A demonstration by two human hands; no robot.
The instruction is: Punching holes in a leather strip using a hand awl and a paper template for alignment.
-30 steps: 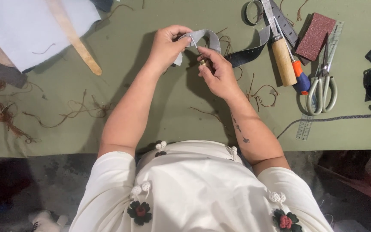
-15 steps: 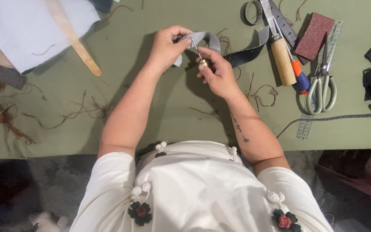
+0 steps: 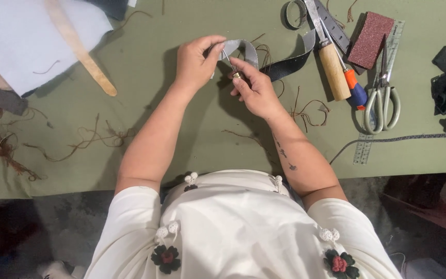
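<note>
**Strap and small tool held above a green counter**

Head view. The left hand (image 3: 196, 63) is closed on one end of a grey strap (image 3: 248, 50), pinching it between thumb and fingertips. The strap arches from that hand toward the right, then runs on as a darker band toward the upper right, so its long axis lies roughly left to right across the counter (image 3: 192, 129). The right hand (image 3: 254, 88) is clamped on a small metal-tipped tool (image 3: 230, 64), whose thin shaft slants up and to the left; its tip sits at the strap, just beside the left thumb. The strap end thus lies up and to the left of the right hand, and the left hand is the nearer of the two, being in direct contact with it. Whether the tip pierces the strap or only touches it cannot be told.

To the right, well apart from both hands, lie a wooden-handled tool (image 3: 333, 70), a screwdriver (image 3: 354, 88) with an orange and blue handle, scissors (image 3: 382, 98), a sanding block (image 3: 370, 40) and a steel ruler (image 3: 363, 150). A wooden stick (image 3: 81, 54) rests on white sheet (image 3: 21, 46) at the upper left. Loose brown threads (image 3: 78, 142) are scattered about.

Compared with the frames a second and half a second earlier, both hands, the strap and the tool occupy nearly the same positions; no clear displacement is visible.
</note>
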